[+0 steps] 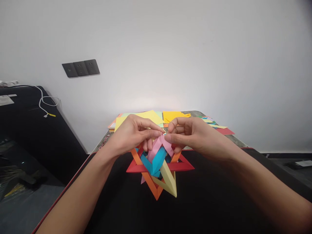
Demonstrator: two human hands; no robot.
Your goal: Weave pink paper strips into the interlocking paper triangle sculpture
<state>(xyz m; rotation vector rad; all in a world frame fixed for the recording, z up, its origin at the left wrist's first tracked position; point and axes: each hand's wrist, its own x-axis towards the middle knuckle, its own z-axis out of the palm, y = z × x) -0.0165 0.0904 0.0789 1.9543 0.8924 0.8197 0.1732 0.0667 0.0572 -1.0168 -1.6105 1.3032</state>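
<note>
1. Pale wall (175,65) filled the background beyond both hands, with black sockets (81,68) on it, above and to the left of the left hand (134,133).
2. Black mat (207,198) spread beneath and in front of the hands; past it, beyond the fingers, lay the far part of the table (235,141).
3. Fingers of the left hand were drawn close together, the thumb and forefinger pinching the pink peak (162,140) of a paper star from its left side.
4. Right hand (188,131) was just as narrow, its thumb and curled fingers at the same peak from the right side.
5. Between and below the hands was the star (158,162), made of interlaced red, orange, blue, pink and pale yellow bars; whether its lower points touched the mat could not be told.
6. Red points stuck out to either side below the hands, while an orange and a pale yellow point aimed down toward the wearer.
7. Yellow sheets (152,116) lay just beyond the left hand, an amber stack (173,116) beyond the right fingertips, and coloured strips (215,125) with a red sheet (226,131) behind the right wrist.
8. Well left of the left hand, a white cable (41,100) trailed over a black cabinet (29,130).
</note>
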